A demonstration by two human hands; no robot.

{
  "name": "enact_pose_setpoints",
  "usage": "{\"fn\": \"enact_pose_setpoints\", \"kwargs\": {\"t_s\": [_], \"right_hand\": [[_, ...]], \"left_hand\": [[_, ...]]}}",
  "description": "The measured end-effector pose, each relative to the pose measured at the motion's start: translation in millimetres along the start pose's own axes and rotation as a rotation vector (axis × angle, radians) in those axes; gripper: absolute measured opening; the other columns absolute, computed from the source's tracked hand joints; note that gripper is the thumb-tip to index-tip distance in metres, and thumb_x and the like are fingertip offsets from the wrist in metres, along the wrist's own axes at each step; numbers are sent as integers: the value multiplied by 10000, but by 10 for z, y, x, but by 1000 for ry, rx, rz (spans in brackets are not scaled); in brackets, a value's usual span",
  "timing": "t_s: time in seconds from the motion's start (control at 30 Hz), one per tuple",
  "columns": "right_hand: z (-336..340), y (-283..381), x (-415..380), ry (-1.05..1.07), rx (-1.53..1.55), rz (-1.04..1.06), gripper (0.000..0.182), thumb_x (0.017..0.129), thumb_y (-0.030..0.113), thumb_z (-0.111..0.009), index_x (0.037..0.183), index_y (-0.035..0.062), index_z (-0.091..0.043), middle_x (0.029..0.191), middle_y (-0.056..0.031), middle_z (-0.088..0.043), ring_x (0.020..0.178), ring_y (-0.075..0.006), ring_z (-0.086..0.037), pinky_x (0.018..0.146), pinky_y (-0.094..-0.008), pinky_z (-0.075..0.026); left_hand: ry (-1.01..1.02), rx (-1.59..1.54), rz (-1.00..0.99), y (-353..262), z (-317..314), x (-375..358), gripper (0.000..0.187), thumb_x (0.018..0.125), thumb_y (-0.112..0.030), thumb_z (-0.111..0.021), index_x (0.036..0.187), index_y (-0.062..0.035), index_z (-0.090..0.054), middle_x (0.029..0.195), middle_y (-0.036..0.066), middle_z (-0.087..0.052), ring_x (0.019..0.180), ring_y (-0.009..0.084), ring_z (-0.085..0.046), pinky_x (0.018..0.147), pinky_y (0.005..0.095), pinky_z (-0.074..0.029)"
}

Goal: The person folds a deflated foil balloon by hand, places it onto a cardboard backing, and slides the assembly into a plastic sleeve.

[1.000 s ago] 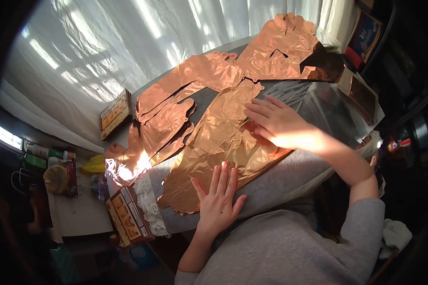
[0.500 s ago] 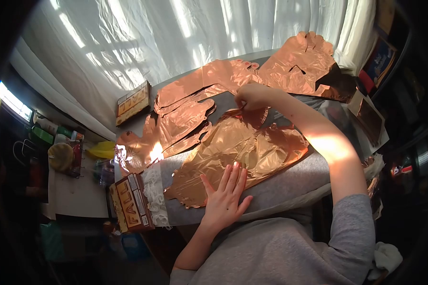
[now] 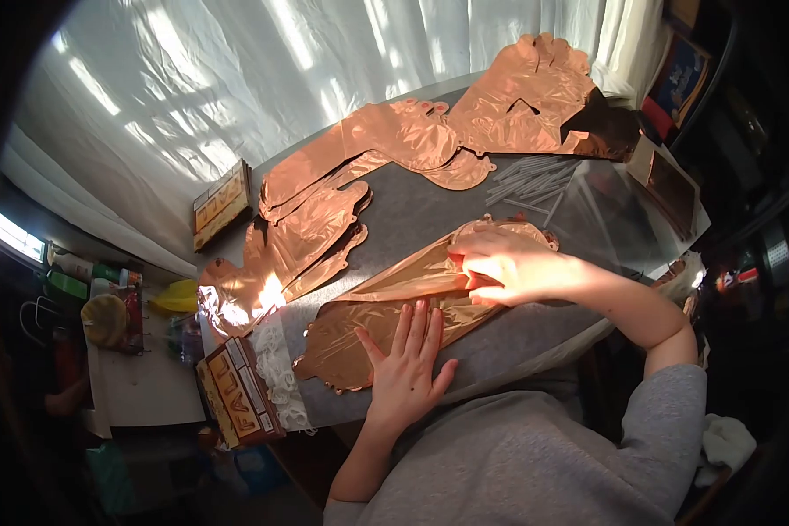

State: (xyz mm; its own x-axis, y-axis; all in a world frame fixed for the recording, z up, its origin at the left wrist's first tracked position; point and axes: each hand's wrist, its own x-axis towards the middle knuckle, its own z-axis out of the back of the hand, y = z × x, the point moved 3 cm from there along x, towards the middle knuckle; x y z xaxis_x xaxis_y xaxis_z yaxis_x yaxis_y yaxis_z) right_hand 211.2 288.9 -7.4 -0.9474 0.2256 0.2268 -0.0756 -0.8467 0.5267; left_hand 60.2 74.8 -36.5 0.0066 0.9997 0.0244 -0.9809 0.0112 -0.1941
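Note:
A flat copper foil balloon [image 3: 386, 307] lies on the grey table [image 3: 421, 210] right in front of me, folded over towards me along its length. My left hand [image 3: 405, 368] lies flat with fingers spread on its near edge, pinning it down. My right hand [image 3: 508, 265] rests on the folded part at the right end, fingers pinching the foil against the layer below.
More copper foil balloons [image 3: 311, 223] lie at the left and at the far edge [image 3: 517, 96]. Clear straws [image 3: 530, 180] and a plastic bag [image 3: 618, 215] lie at the right. Boxes marked FALL [image 3: 237, 394] and a white garland [image 3: 276, 364] sit at the near left edge. A white curtain [image 3: 237, 79] hangs behind.
My right hand took the balloon's far edge and pulled it towards me, folding the foil over itself. The left hand stayed put on the near edge.

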Motion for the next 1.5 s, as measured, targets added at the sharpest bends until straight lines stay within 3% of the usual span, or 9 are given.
{"fn": "enact_pose_setpoints", "kwargs": {"t_s": [0.27, 0.5, 0.8, 0.9, 1.0, 1.03, 1.1, 1.33, 1.5], "right_hand": [[-328, -59, -194, -189, -37, -29, 512, 950, 211, -748, 1403, 11, -618, 1461, -170, -580, 1357, -357, -553, 1146, -481, -464], [-415, -67, -270, -111, -260, 55, 586, 985, 372, -701, 1486, 86, -598, 1627, -161, -475, 1540, -327, -406, 1281, -485, -312], [-375, -58, -333, -110, -107, 27, 534, 956, 379, -746, 1392, 89, -639, 1572, -125, -523, 1509, -312, -446, 1269, -497, -326], [-365, -74, -339, -121, -119, 27, 521, 943, 372, -762, 1368, 96, -643, 1554, -116, -534, 1500, -303, -457, 1267, -495, -330], [-383, -62, -337, -135, -112, 30, 522, 936, 373, -768, 1364, 103, -642, 1540, -111, -542, 1496, -298, -462, 1266, -498, -330], [-361, -68, -337, -140, -108, 29, 526, 933, 375, -771, 1365, 105, -641, 1533, -108, -545, 1493, -296, -465, 1266, -501, -330], [-364, -63, -339, -147, -113, 29, 527, 930, 376, -772, 1364, 107, -640, 1529, -107, -548, 1488, -295, -470, 1266, -502, -329], [-389, -86, -336, -145, -112, 40, 544, 920, 395, -779, 1353, 96, -641, 1541, -111, -538, 1490, -301, -463, 1268, -503, -323], [-397, -93, -333, -162, -146, 64, 549, 957, 462, -728, 1335, 70, -660, 1534, -124, -537, 1492, -308, -458, 1265, -511, -322]], "left_hand": [[16, 9, -6, -19, 18, 4, 792, 1041, -508, -527, 1680, -91, -318, 1752, 160, -273, 1641, 302, -216, 1190, 799, 85], [50, 23, 3, -22, 8, 17, 792, 1038, -513, -521, 1677, -88, -324, 1749, 165, -277, 1639, 312, -216, 1196, 790, 90], [62, -142, 43, 65, 19, -20, 704, 1086, -409, -461, 1684, -74, -299, 1747, 142, -294, 1647, 290, -198, 1213, 749, 124], [-112, -592, 31, 142, 132, -43, 670, 1072, -268, -488, 1667, -26, -299, 1735, 163, -320, 1649, 304, -196, 1260, 628, 165], [-507, -1365, 338, 388, -97, -311, 662, 1041, -151, -585, 1631, 20, -337, 1652, 229, -414, 1596, 376, -291, 1295, 645, -53], [-512, -1364, 329, 462, -76, -328, 662, 1041, -151, -585, 1631, 20, -337, 1652, 229, -414, 1596, 376, -291, 1295, 645, -53], [-460, -716, 127, 603, 72, -370, 685, 1029, -173, -607, 1623, 30, -335, 1649, 262, -383, 1572, 445, -299, 1285, 648, -146], [-91, 114, 132, 470, 170, 134, 741, 1073, -403, -520, 1658, -4, -301, 1731, 265, -235, 1623, 466, -150, 1297, 628, -43], [-45, 41, 153, 546, 38, 124, 716, 1085, -442, -475, 1663, -48, -327, 1724, 257, -261, 1620, 445, -182, 1295, 631, -56]]}}
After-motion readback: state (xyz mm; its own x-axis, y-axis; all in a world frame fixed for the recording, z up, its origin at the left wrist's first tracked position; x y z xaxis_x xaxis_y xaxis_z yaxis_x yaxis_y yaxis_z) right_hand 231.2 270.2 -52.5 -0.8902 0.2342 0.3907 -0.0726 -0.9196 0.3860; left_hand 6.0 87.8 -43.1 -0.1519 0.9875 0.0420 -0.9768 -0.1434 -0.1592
